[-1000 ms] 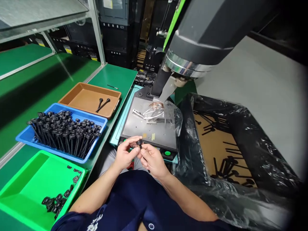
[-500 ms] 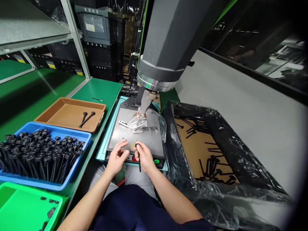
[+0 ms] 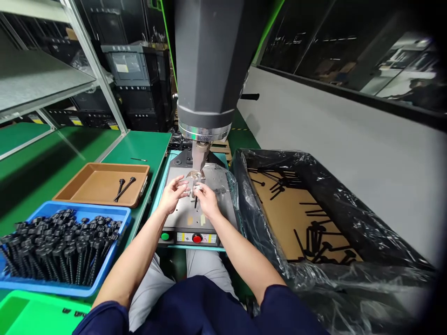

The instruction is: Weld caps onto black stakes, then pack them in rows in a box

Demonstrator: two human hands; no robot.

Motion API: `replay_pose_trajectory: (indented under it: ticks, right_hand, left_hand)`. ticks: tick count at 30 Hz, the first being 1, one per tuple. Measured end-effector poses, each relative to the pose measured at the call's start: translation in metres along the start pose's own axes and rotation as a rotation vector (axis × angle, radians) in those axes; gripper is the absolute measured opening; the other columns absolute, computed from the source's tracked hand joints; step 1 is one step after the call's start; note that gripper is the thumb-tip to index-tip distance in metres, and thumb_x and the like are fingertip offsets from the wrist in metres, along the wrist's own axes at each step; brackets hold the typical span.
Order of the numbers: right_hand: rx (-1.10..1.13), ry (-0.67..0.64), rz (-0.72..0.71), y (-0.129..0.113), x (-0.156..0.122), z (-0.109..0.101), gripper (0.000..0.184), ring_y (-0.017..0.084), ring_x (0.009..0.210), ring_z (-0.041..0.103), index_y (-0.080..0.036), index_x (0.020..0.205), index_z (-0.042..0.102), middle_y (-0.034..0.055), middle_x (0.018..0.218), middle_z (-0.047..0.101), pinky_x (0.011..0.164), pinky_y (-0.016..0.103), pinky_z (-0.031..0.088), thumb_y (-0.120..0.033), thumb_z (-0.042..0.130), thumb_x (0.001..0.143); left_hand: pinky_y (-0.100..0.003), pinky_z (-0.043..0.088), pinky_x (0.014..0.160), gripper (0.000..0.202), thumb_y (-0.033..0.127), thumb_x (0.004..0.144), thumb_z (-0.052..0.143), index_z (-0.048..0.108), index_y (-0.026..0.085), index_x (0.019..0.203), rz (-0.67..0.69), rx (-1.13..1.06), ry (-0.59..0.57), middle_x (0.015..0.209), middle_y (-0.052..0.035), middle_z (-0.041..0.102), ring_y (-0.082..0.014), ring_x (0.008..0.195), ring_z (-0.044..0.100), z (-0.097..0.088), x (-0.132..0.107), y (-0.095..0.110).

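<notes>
My right hand (image 3: 207, 201) is closed at the metal fixture (image 3: 192, 191) under the machine's horn (image 3: 200, 157). Its fingers pinch a black knob bolt (image 3: 196, 203), whose shaft points down toward me; the fingers hide the head. Just left of the fixture is my left hand (image 3: 171, 196), fingers spread and curved, with nothing seen in it. Both hands are over the grey machine plate (image 3: 178, 218). Whether the bolt touches the fixture, I cannot tell.
Left are a blue tray (image 3: 127, 215) packed with upright black knob bolts, a brown tray (image 3: 84, 184) with two bolts, and a green tray (image 3: 42, 314). To the right, a plastic-lined box (image 3: 251, 204) holds loose bolts. Red (image 3: 197, 238) and green (image 3: 165, 236) buttons face me.
Both hands have moved forward from the plate's front edge to the fixture, the right one carrying the bolt. The camera view has shifted, and both front buttons now show uncovered.
</notes>
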State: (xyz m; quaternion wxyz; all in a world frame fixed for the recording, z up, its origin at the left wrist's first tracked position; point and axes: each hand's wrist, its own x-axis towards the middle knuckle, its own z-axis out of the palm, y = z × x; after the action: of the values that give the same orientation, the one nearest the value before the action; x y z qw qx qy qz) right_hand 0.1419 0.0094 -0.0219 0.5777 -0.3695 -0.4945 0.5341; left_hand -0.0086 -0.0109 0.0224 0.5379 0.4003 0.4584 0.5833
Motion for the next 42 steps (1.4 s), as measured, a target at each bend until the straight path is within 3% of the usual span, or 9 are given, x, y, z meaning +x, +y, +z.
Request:
replay_pose_trajectory:
  ticks: [3, 5, 10, 13, 19, 24, 30, 37, 42]
  right_hand:
    - [-0.16, 0.086, -0.13, -0.005, 0.011, -0.007, 0.039, 0.021, 0.089, 0.063, -0.019, 0.112, 0.071, 0.0069, 0.103, 0.071, 0.083, 0.034, 0.052, -0.042, 0.067, 0.08]
    - [-0.258, 0.148, -0.22, -0.008, 0.019, -0.012, 0.038, 0.023, 0.097, 0.062, -0.019, 0.111, 0.073, 0.0094, 0.112, 0.068, 0.084, 0.035, 0.052, -0.042, 0.066, 0.081]
    - [-0.321, 0.21, -0.32, -0.005, 0.042, -0.011, 0.035, 0.027, 0.116, 0.056, -0.021, 0.106, 0.076, 0.0113, 0.122, 0.063, 0.097, 0.039, 0.049, -0.042, 0.069, 0.08]
    - [-0.248, 0.175, -0.279, 0.001, 0.057, -0.005, 0.033, 0.026, 0.118, 0.056, -0.021, 0.103, 0.075, 0.0101, 0.123, 0.064, 0.102, 0.039, 0.046, -0.042, 0.071, 0.078]
    - [-0.023, 0.072, -0.016, 0.005, 0.074, -0.001, 0.046, 0.025, 0.097, 0.063, -0.019, 0.108, 0.069, 0.0061, 0.103, 0.071, 0.091, 0.038, 0.049, -0.045, 0.074, 0.07]
    - [-0.069, -0.008, -0.101, -0.002, 0.077, -0.01, 0.032, 0.025, 0.11, 0.061, -0.021, 0.095, 0.074, 0.0047, 0.108, 0.072, 0.1, 0.036, 0.045, -0.046, 0.066, 0.078]
    - [-0.061, -0.016, -0.044, 0.003, 0.079, -0.011, 0.04, 0.027, 0.106, 0.063, -0.02, 0.096, 0.075, 0.0055, 0.103, 0.074, 0.097, 0.038, 0.047, -0.051, 0.073, 0.073]
    - [0.115, 0.106, 0.088, 0.01, 0.081, -0.024, 0.047, 0.027, 0.114, 0.063, -0.023, 0.111, 0.073, 0.0071, 0.124, 0.07, 0.089, 0.038, 0.051, -0.051, 0.068, 0.074]
    - [0.095, 0.179, 0.108, 0.015, 0.081, -0.039, 0.043, 0.026, 0.128, 0.053, -0.022, 0.108, 0.073, 0.0077, 0.144, 0.057, 0.096, 0.038, 0.047, -0.04, 0.065, 0.069]
  left_hand:
    - [-0.027, 0.05, 0.065, 0.066, 0.038, 0.057, 0.09, 0.066, 0.012, 0.113, 0.064, 0.032, 0.078, 0.105, -0.0114, 0.07, -0.0139, 0.074, 0.064, 0.005, 0.016, 0.003]
    - [-0.027, 0.048, 0.063, 0.064, 0.035, 0.055, 0.089, 0.068, 0.011, 0.111, 0.108, 0.045, 0.104, 0.102, -0.0105, 0.071, -0.0125, 0.07, 0.062, 0.007, 0.024, 0.006]
    - [-0.025, 0.045, 0.06, 0.062, 0.031, 0.056, 0.087, 0.069, 0.014, 0.113, 0.163, 0.05, 0.101, 0.125, -0.0145, 0.067, -0.0125, 0.072, 0.063, 0.012, 0.034, 0.014]
    - [-0.024, 0.042, 0.057, 0.064, 0.031, 0.056, 0.086, 0.069, 0.015, 0.114, 0.161, 0.056, 0.092, 0.132, -0.016, 0.064, -0.0126, 0.072, 0.064, 0.013, 0.038, 0.017]
    - [-0.024, 0.042, 0.057, 0.063, 0.033, 0.057, 0.085, 0.069, 0.015, 0.115, 0.162, 0.091, 0.113, 0.133, -0.0161, 0.064, -0.0126, 0.072, 0.063, 0.009, 0.046, 0.018]
    - [-0.024, 0.041, 0.055, 0.063, 0.03, 0.055, 0.085, 0.07, 0.014, 0.114, 0.159, 0.08, 0.13, 0.134, -0.017, 0.063, -0.0116, 0.07, 0.062, 0.004, 0.051, 0.015]
    - [-0.024, 0.041, 0.055, 0.064, 0.031, 0.057, 0.083, 0.069, 0.014, 0.117, 0.148, 0.108, 0.121, 0.134, -0.017, 0.064, -0.0125, 0.071, 0.064, 0.003, 0.053, 0.014]
    - [-0.023, 0.04, 0.055, 0.057, 0.027, 0.057, 0.08, 0.07, 0.015, 0.112, 0.137, 0.159, 0.125, 0.133, -0.016, 0.064, -0.0108, 0.069, 0.061, 0.005, 0.054, 0.01]
    - [-0.022, 0.037, 0.053, 0.055, 0.022, 0.057, 0.075, 0.069, 0.016, 0.112, 0.126, 0.157, 0.126, 0.133, -0.0156, 0.064, -0.0097, 0.068, 0.06, 0.006, 0.055, 0.005]
